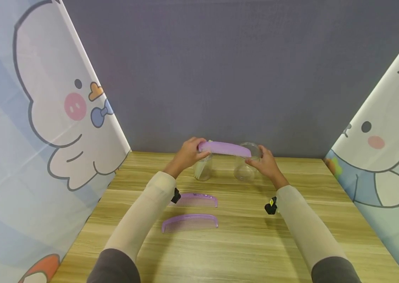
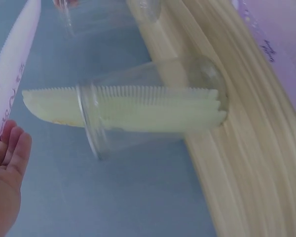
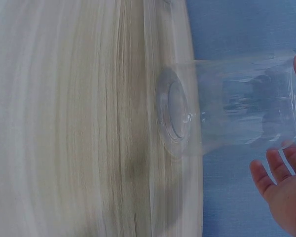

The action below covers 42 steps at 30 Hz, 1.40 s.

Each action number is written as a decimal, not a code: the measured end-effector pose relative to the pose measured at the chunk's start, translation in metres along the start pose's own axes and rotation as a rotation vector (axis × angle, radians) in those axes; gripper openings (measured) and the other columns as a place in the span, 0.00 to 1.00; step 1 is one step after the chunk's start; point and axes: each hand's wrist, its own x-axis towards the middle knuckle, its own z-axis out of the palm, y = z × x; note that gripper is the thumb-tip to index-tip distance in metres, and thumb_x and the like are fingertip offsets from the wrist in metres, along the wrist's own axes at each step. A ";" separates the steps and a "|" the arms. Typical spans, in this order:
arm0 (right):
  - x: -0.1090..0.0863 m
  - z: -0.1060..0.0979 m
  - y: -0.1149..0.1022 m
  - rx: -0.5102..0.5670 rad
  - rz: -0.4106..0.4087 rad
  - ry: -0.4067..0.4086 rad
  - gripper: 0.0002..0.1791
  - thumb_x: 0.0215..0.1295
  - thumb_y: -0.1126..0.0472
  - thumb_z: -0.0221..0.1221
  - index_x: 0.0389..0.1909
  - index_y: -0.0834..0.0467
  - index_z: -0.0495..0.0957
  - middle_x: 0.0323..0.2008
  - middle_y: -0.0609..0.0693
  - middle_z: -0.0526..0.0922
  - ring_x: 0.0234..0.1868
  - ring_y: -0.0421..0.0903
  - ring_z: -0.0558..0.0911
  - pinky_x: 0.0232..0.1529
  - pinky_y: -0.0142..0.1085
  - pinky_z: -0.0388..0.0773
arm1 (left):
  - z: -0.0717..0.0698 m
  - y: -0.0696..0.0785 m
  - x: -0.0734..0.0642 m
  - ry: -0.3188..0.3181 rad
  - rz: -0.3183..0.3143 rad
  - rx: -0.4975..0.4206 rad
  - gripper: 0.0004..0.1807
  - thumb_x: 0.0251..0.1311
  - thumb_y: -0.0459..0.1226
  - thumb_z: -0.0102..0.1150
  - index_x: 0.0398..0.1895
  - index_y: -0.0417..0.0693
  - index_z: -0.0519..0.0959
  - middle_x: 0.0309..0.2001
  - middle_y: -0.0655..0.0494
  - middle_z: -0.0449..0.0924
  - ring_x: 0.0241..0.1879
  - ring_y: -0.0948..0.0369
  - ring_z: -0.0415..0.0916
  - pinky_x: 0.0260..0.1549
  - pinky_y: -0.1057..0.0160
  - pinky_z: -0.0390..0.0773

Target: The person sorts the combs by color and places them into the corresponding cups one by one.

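A purple comb (image 1: 226,148) is pinched at one end by my left hand (image 1: 187,153) and stretches sideways toward the right. Its far end is at the mouth of a clear plastic cup (image 1: 244,173); whether it is inside the rim I cannot tell. Around that cup's upper part, my right hand (image 1: 267,166) grips with thumb and fingers on opposite sides. In the right wrist view the cup (image 3: 237,103) stands on the table with no comb visible in it. Below my left hand, another clear cup (image 2: 138,143) holds several pale yellow-green combs (image 2: 153,111), one sticking out past its rim.
Two purple combs (image 1: 189,223) lie on the wooden table (image 1: 242,251), nearer to me and left of centre. A grey panel (image 1: 220,70) rises behind the cups. Cartoon-printed cloths (image 1: 90,157) border the table at left and right.
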 end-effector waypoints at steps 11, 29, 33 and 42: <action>0.000 0.000 -0.001 0.023 0.009 -0.016 0.59 0.65 0.41 0.67 0.81 0.63 0.42 0.75 0.71 0.54 0.70 0.69 0.65 0.67 0.64 0.69 | 0.003 0.018 0.020 -0.002 -0.008 0.072 0.30 0.65 0.48 0.67 0.61 0.36 0.77 0.54 0.42 0.81 0.50 0.50 0.79 0.49 0.55 0.83; 0.002 0.002 -0.002 0.016 0.005 0.004 0.58 0.63 0.43 0.69 0.80 0.65 0.45 0.73 0.72 0.58 0.68 0.69 0.67 0.66 0.64 0.70 | 0.016 0.044 0.041 -0.008 -0.097 0.027 0.34 0.63 0.50 0.69 0.63 0.36 0.76 0.55 0.45 0.81 0.52 0.52 0.79 0.53 0.57 0.82; 0.002 0.001 -0.003 0.027 0.011 0.004 0.59 0.63 0.43 0.69 0.80 0.65 0.44 0.73 0.73 0.58 0.68 0.70 0.67 0.66 0.64 0.71 | 0.018 0.052 0.044 -0.045 -0.114 -0.001 0.34 0.65 0.51 0.66 0.66 0.38 0.74 0.57 0.47 0.80 0.57 0.52 0.78 0.58 0.56 0.81; 0.000 -0.001 -0.001 0.039 0.022 -0.019 0.61 0.63 0.39 0.68 0.81 0.64 0.43 0.75 0.72 0.55 0.70 0.70 0.65 0.67 0.64 0.70 | 0.023 0.055 0.040 -0.049 -0.091 0.014 0.28 0.68 0.49 0.64 0.64 0.41 0.75 0.57 0.47 0.81 0.58 0.52 0.77 0.59 0.56 0.80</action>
